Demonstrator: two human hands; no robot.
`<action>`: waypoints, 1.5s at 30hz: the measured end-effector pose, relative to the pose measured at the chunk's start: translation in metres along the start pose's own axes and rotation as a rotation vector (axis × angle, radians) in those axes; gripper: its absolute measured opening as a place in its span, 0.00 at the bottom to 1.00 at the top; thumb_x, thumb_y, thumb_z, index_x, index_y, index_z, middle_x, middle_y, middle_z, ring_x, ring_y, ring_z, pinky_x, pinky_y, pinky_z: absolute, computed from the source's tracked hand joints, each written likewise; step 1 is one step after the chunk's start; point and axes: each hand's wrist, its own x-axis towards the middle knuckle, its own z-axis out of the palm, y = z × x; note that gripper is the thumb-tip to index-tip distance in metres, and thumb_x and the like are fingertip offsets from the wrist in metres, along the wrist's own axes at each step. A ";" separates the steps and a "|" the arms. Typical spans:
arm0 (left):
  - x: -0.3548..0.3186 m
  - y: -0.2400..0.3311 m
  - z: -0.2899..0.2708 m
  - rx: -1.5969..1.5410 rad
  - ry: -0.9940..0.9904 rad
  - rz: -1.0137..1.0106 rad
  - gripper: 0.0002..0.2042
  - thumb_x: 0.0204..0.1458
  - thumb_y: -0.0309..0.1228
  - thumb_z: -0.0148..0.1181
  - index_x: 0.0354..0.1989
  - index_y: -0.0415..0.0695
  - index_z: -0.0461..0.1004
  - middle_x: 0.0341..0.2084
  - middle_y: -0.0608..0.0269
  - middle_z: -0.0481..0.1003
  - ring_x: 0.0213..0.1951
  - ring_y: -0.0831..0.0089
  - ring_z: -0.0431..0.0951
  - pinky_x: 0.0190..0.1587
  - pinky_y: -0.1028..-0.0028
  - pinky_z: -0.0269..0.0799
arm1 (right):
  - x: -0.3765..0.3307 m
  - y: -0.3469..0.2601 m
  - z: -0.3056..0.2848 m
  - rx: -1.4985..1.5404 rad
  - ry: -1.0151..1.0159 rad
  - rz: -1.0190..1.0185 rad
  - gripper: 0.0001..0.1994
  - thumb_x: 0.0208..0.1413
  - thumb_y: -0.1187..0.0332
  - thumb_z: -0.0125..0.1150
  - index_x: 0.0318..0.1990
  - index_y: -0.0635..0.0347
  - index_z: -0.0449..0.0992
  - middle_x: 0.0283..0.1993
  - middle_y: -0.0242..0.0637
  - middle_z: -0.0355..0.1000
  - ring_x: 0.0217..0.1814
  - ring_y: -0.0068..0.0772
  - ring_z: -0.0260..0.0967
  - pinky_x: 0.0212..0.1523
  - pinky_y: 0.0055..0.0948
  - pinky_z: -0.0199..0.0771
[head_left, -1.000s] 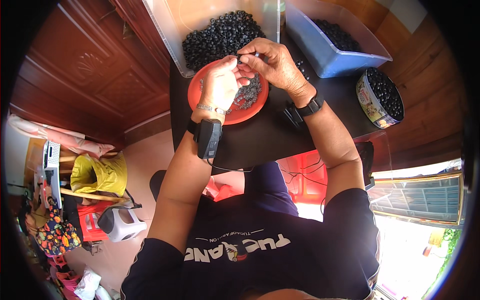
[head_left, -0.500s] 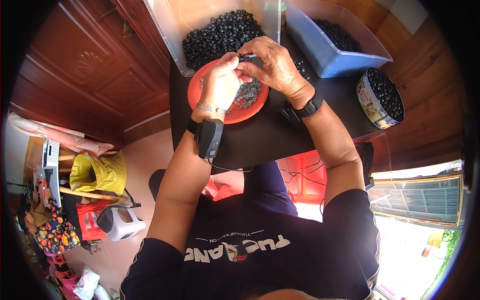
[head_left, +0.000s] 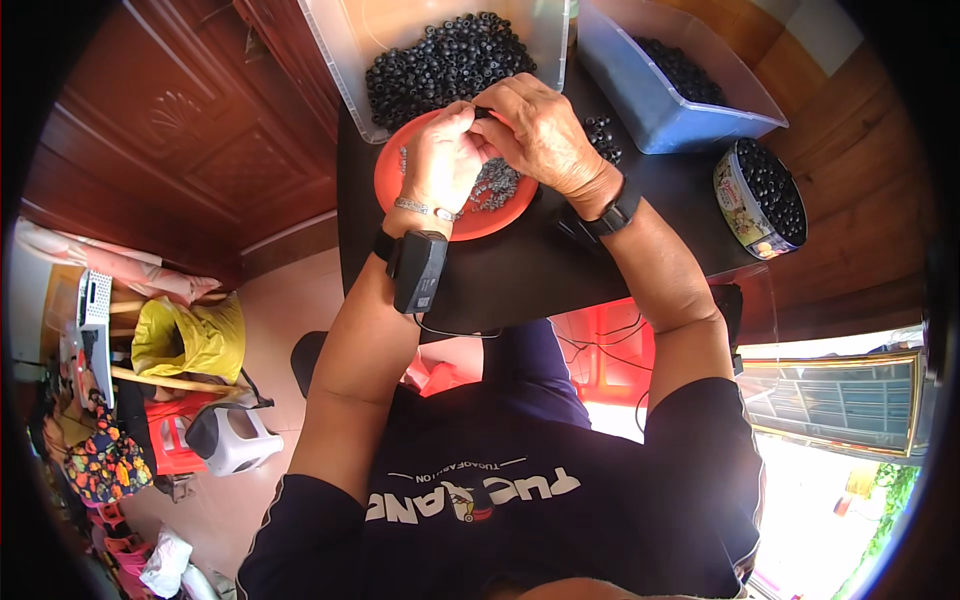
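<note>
My left hand (head_left: pixel 442 160) and my right hand (head_left: pixel 540 130) meet over a round orange bowl (head_left: pixel 390 190). Their fingertips pinch a small black piece (head_left: pixel 482 113) between them; the fingers hide most of it. Inside the bowl lie many small silvery metal parts (head_left: pixel 495 188). Just beyond the hands, a clear plastic bin (head_left: pixel 345 70) holds a heap of small round black pieces with holes (head_left: pixel 450 65). Several more black pieces (head_left: pixel 600 138) lie loose on the dark table, to the right of my right hand.
A bluish clear bin (head_left: pixel 640 105) with black pieces stands at the far right of the dark table (head_left: pixel 500 285). Near it is a round printed tub (head_left: pixel 738 205) full of black pieces. Wires hang below the table edge. Left on the floor are a white-grey stool (head_left: pixel 240 440) and yellow bag (head_left: pixel 185 335).
My right hand has turned slightly, its fingers closing further over the black piece. The left hand stays nearly in place. The whole view has shifted a little.
</note>
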 end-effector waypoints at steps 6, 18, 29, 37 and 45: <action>0.000 -0.002 -0.005 0.014 0.045 -0.020 0.09 0.57 0.32 0.43 0.33 0.42 0.70 0.35 0.62 0.71 0.38 0.70 0.72 0.45 0.68 0.68 | 0.001 -0.004 0.004 -0.039 0.012 -0.019 0.08 0.42 0.73 0.62 0.32 0.60 0.73 0.29 0.38 0.71 0.33 0.43 0.69 0.35 0.35 0.72; -0.005 0.011 0.005 0.173 0.201 -0.013 0.12 0.57 0.34 0.44 0.37 0.37 0.70 0.29 0.53 0.74 0.32 0.66 0.75 0.38 0.70 0.69 | 0.011 0.030 -0.042 -0.404 0.345 0.083 0.09 0.41 0.71 0.68 0.32 0.52 0.77 0.30 0.33 0.74 0.31 0.37 0.71 0.33 0.32 0.72; -0.001 0.012 -0.007 0.216 0.394 -0.017 0.10 0.55 0.34 0.51 0.35 0.38 0.71 0.29 0.57 0.74 0.33 0.66 0.75 0.39 0.71 0.70 | -0.013 0.071 -0.056 -0.304 0.084 0.364 0.07 0.42 0.66 0.65 0.30 0.55 0.78 0.29 0.39 0.75 0.33 0.43 0.72 0.34 0.35 0.72; 0.001 0.013 -0.008 0.229 0.396 -0.033 0.12 0.57 0.34 0.47 0.34 0.37 0.71 0.28 0.55 0.74 0.31 0.65 0.75 0.36 0.70 0.69 | -0.021 0.064 -0.046 -0.131 -0.819 0.603 0.09 0.36 0.67 0.66 0.27 0.60 0.78 0.29 0.40 0.76 0.34 0.40 0.74 0.35 0.34 0.71; 0.000 0.012 -0.006 0.243 0.375 -0.075 0.11 0.56 0.34 0.48 0.35 0.37 0.71 0.30 0.56 0.75 0.32 0.65 0.75 0.39 0.70 0.70 | -0.034 0.085 -0.029 0.023 -0.812 0.561 0.08 0.35 0.69 0.65 0.26 0.60 0.78 0.26 0.39 0.75 0.32 0.39 0.74 0.35 0.33 0.71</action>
